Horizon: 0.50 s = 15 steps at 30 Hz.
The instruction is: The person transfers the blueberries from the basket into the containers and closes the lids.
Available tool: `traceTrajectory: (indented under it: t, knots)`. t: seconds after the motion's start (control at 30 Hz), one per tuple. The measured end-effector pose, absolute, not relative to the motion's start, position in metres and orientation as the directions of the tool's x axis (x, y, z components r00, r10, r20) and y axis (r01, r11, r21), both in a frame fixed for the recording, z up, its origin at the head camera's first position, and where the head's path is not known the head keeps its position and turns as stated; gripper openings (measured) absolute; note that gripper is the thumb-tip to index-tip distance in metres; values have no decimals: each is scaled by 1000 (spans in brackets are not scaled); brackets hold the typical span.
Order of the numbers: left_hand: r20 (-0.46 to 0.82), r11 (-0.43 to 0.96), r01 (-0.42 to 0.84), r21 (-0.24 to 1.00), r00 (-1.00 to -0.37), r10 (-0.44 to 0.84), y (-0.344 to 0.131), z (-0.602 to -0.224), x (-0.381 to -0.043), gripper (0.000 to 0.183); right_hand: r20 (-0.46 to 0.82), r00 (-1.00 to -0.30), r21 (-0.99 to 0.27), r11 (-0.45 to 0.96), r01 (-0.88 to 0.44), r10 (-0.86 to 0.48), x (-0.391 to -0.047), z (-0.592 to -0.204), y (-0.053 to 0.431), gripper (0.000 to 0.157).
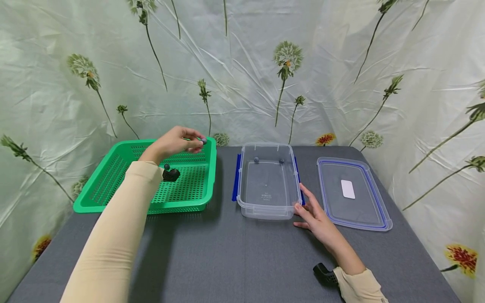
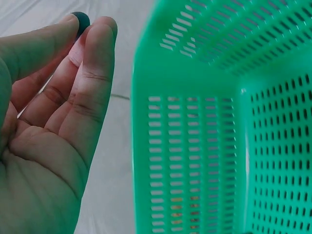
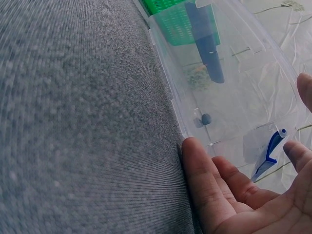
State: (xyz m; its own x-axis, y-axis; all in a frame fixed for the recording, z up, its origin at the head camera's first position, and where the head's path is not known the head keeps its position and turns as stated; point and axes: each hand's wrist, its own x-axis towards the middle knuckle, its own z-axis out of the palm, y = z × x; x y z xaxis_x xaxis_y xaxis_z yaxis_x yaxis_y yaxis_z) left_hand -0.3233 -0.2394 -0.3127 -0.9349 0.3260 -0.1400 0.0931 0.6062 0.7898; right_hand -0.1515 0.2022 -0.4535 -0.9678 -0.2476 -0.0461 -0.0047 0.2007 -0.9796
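Observation:
Between its thumb and fingertips my left hand (image 1: 179,141) pinches a blueberry (image 1: 203,141), raised over the far right rim of a green perforated basket (image 1: 210,185). In the left wrist view the blueberry (image 2: 81,24) is partly hidden by the fingers. Another dark round one (image 1: 166,167) shows in the basket beside the wrist camera. Two blueberries (image 1: 256,160) lie toward the far end of a clear plastic container (image 1: 265,212). With fingers extended and spread, my right hand (image 1: 314,216) touches the container's near right corner.
Blue side latches (image 1: 236,176) hang on the container. Its clear lid (image 1: 354,214), with a blue seal and a white label (image 1: 347,189), lies on the grey tablecloth (image 1: 235,256) to the right. A flowered curtain (image 1: 246,75) hangs behind the table.

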Motion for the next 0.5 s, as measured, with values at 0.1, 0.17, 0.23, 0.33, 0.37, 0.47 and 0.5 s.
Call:
traceTrajectory:
  t: [0.1,0.17,0.23,0.33,0.37,0.47,0.5]
  knots:
    - [-138,595,103,797,-929,345,-231,-311,-325,33,-39,-967,-981,193,-10,-250,-151,-454,202,69]
    - [-139,586,105,804,-924,356,-226,-309,-325,33,-35,-967,-982,188,-13,-253,-151,-454,202,69]
    - [-134,577,116,808,-919,372,-223,-308,-326,33,-36,-966,-982,187,-13,-255,-151,-454,202,70]
    - [-127,567,129,813,-913,389,-217,-306,-327,32,-37,-967,-982,189,-12,-252,-151,-454,202,70]
    - [-123,564,134,815,-911,394,-215,-306,-328,31,-37,-967,-982,191,-12,-251,-151,-454,203,69]
    - [-121,554,136,821,-908,401,-209,-304,-329,30,-35,-968,-981,193,-14,-247,-151,-454,203,69]
    - [-122,551,135,824,-907,404,-207,-304,-329,31,-34,-968,-981,193,-15,-248,-151,-454,203,69]
